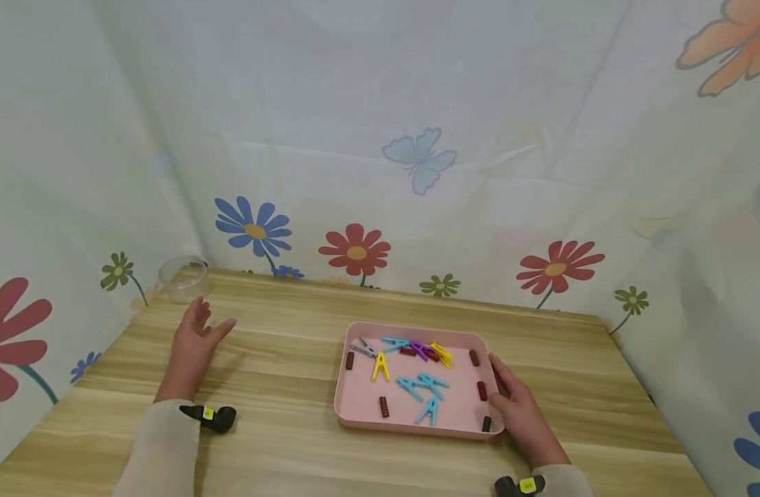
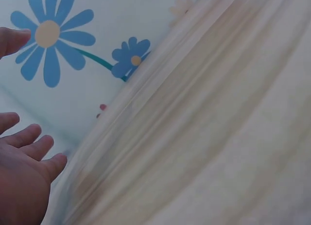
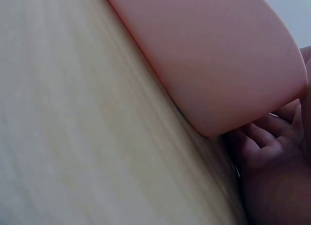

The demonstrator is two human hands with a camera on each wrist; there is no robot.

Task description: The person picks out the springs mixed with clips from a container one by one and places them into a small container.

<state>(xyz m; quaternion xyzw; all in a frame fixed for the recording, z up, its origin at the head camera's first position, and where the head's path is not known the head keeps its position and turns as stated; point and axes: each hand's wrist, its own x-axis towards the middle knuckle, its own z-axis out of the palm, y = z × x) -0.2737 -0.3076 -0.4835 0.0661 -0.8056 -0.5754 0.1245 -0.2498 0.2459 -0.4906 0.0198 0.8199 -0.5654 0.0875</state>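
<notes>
My right hand (image 1: 524, 411) is at the right side of a pink tray (image 1: 411, 429), its thumb at the rim and its fingers along the outer wall. In the right wrist view those fingers (image 3: 262, 137) bend beneath the tray's edge. Inside lie several light blue clothespins (image 1: 429, 410), yellow clothespins (image 1: 380, 366), a purple clothespin (image 1: 420, 350) and a grey clothespin (image 1: 364, 348). Small dark brown ribbed pieces (image 1: 384, 406) are scattered among them. My left hand (image 1: 193, 345) is raised with fingers spread and nothing in it, just in front of a clear round container (image 1: 185, 281).
The tray sits on a wood-grain table (image 1: 280, 386). A pale flower-printed curtain (image 1: 330, 172) rises at the back and both sides. The clear container stands in the far left corner against it. Each wrist carries a black strap-on camera (image 1: 215, 417).
</notes>
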